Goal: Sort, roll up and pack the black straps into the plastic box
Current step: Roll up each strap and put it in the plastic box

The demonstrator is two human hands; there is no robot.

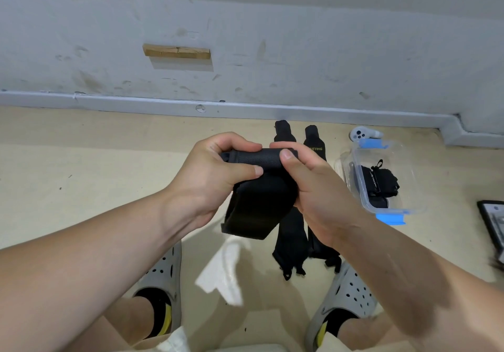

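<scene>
A black strap (257,204) is held up in front of me, its top end rolled into a tight tube and the rest hanging loose. My left hand (215,177) grips the left end of the roll, thumb on the front. My right hand (313,185) pinches the right end, thumb on top. Two more black straps (291,240) lie flat side by side on the floor behind, partly hidden by my hands. To the right stands the clear plastic box (409,188) with blue clips, holding rolled black straps (379,182).
A white controller (361,133) lies by the wall behind the box. A dark flat object (493,223) sits at the right edge. My feet in grey clogs (346,294) stand on the beige floor; the wall's skirting runs across the back.
</scene>
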